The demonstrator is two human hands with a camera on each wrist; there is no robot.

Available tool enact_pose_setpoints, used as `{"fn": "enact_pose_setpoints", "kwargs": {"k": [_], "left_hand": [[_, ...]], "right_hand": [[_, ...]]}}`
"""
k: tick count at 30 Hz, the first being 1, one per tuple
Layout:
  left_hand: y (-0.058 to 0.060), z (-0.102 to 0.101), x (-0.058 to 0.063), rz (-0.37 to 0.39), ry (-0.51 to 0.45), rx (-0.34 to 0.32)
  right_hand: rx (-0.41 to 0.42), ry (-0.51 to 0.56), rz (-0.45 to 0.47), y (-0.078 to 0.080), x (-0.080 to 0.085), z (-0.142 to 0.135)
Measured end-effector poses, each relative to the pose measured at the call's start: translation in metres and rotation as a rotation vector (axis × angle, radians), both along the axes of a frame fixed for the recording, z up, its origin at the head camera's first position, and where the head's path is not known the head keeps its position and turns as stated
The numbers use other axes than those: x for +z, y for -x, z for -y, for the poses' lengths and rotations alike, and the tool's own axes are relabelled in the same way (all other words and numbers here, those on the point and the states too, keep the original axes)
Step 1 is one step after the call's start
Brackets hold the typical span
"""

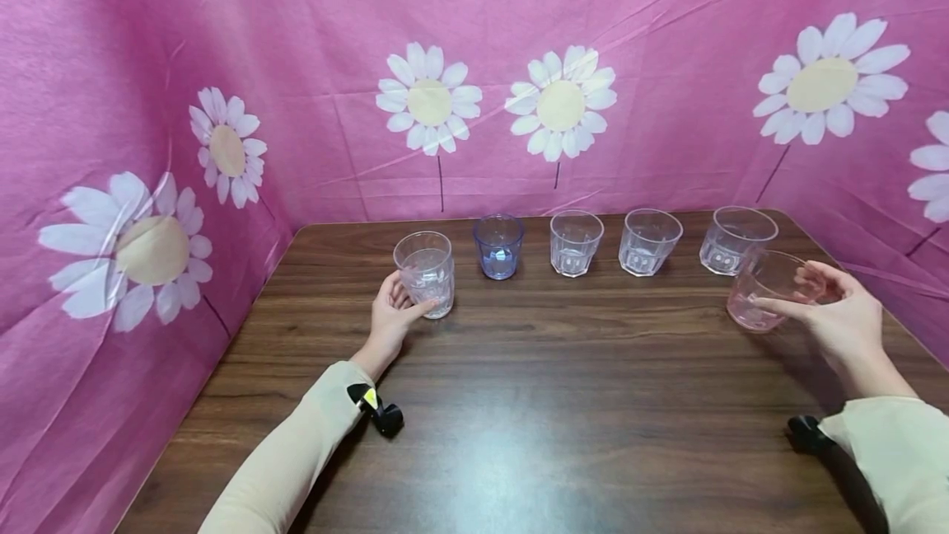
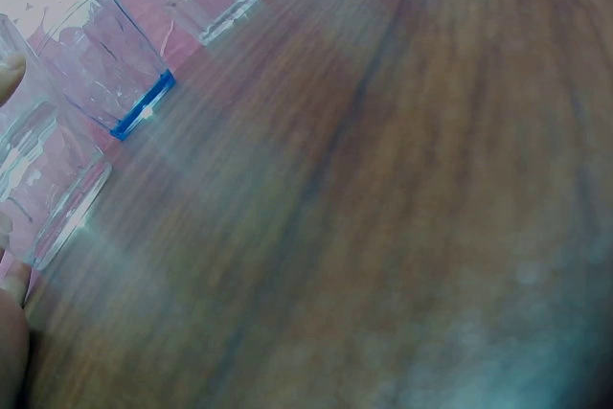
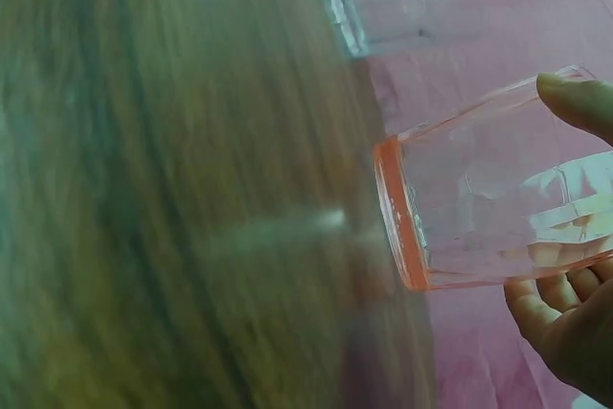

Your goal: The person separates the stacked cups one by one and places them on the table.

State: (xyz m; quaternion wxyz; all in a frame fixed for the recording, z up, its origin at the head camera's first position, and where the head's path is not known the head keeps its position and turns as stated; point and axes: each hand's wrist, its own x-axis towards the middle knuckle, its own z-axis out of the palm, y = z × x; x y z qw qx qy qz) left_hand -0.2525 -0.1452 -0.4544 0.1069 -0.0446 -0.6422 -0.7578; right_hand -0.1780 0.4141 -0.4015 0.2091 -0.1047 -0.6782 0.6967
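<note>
At the left of the table, my left hand grips a clear glass with textured sides, thumb across its front and fingers round the far side. That glass stands upright in the left wrist view, its base at the wood. On the right side, my right hand holds a pink-tinted glass between thumb and fingers. In the right wrist view, the pink glass shows a thick orange-pink base close to the tabletop; whether it touches, I cannot tell. Nearest the left glass is a blue-tinted glass.
Three clear faceted glasses stand in a row along the back edge of the brown wooden table. A pink cloth with daisies hangs behind and at both sides.
</note>
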Motion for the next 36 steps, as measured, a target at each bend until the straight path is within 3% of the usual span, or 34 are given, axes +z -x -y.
{"fn": "enact_pose_setpoints", "kwargs": {"k": [8,16,22,27,36], "left_hand": [[-0.0002,0.0008,0.0000,-0.010,0.006,-0.003],[-0.0001,0.0000,0.0003,-0.019,-0.007,-0.010],[0.0002,0.0012,-0.0010,-0.019,0.001,-0.007],[-0.0003,0.0016,-0.0003,-0.024,0.006,-0.008],[0.0014,0.0008,-0.0008,-0.015,-0.003,-0.005]], "right_hand": [[-0.072,-0.056,0.065,0.0010,-0.0058,-0.0067],[-0.047,-0.107,0.057,0.0015,-0.0065,-0.0076],[0.003,-0.277,0.079,0.0032,-0.0061,-0.0095],[-0.007,-0.414,0.141,0.0035,-0.0055,-0.0085],[-0.013,-0.517,0.173,0.0011,-0.0035,-0.0063]]}}
